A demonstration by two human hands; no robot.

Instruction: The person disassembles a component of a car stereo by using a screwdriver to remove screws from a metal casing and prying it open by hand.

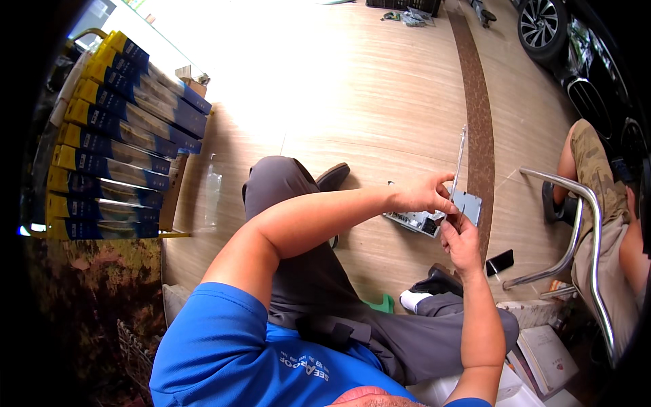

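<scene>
My left hand (428, 193) is closed with thumb and fingers on a long, thin silver metal strip (461, 149), which points up and away from me. Just below it, my right hand (460, 241) pinches close by the strip's lower end; what exactly sits between those fingertips is too small to tell. Under and beside my hands is a metal-cased electronic unit (410, 220) with exposed connectors, along with a flat pale grey metal plate (471, 207). My knees and shoes surround this work low over the tiled floor.
A rack of blue-and-yellow packages (108, 152) stands left. A chrome tubular frame (593, 224) and another person's leg (586, 149) are at right, near a black car (539, 34). A phone (500, 262), green plastic item (383, 303) and black crate (400, 7) lie around.
</scene>
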